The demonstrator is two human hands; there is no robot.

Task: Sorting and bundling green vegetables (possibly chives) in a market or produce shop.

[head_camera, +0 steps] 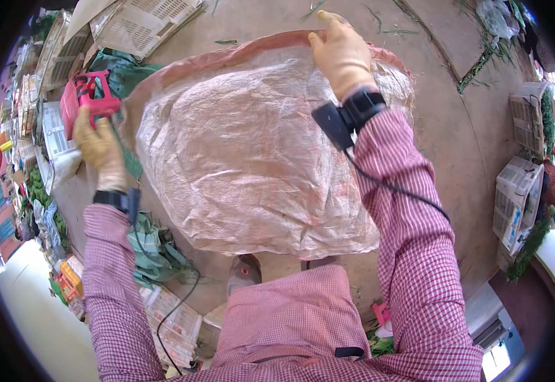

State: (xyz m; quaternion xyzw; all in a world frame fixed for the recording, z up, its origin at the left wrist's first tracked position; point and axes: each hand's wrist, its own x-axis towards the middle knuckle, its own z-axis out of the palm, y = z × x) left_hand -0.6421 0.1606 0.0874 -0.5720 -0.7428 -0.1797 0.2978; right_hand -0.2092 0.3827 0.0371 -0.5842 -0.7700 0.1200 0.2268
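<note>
Before me on the floor lies a large, creased woven plastic sack [248, 148], pale with a reddish band along its far edge. My right hand [342, 55], in a cream glove, is over that far edge with thumb and forefinger apart. The other right fingers are mostly hidden. My left hand [97, 143], in a yellowish glove and blurred, is left of the sack. It overlaps the lower part of a pink plastic frame-like thing [98, 93]; whether it grips this is unclear. Black devices with cables sit on both wrists.
White plastic crates [146, 24] stand at far left, with others [516, 203] at right. Green sheeting [158, 253] is bunched left of the sack. Green leaf scraps [473, 71] and a clear plastic bag [497, 19] lie far right. My shoe [245, 274] is at the sack's near edge.
</note>
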